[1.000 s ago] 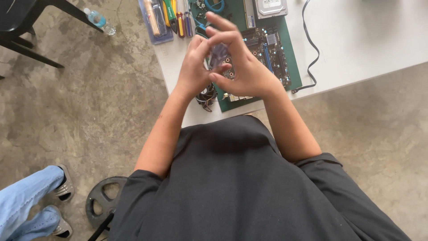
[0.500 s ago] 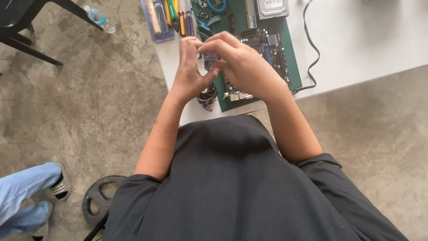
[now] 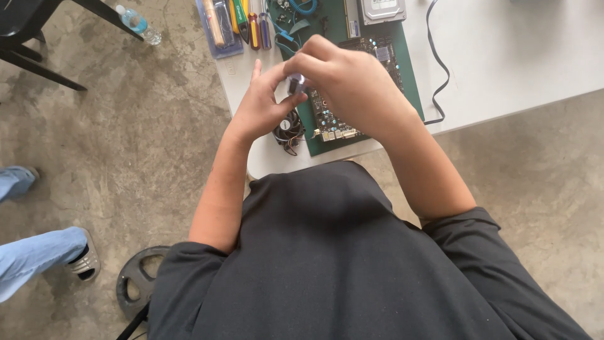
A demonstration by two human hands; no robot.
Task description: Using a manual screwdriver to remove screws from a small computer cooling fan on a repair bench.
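Note:
My left hand (image 3: 261,104) and my right hand (image 3: 352,82) meet above a white table's near edge, both pinching a small silvery part (image 3: 296,83) between their fingertips. Right under them lies a dark circuit board (image 3: 327,116) on a green mat (image 3: 409,75). A small black cooling fan (image 3: 289,129) with wires sits on the table just below my left hand. My right hand covers much of the board.
A tray of screwdrivers (image 3: 229,25) lies at the table's (image 3: 503,56) far left, a silver drive (image 3: 380,9) at the top, a black cable (image 3: 438,69) to the right. On the concrete floor: a water bottle (image 3: 138,24), a black weight plate (image 3: 135,280), a chair leg (image 3: 38,60), another person's legs (image 3: 38,252).
Both hands have closed in over the small part and shifted slightly left and toward the far side. The other person's feet on the left have stepped back.

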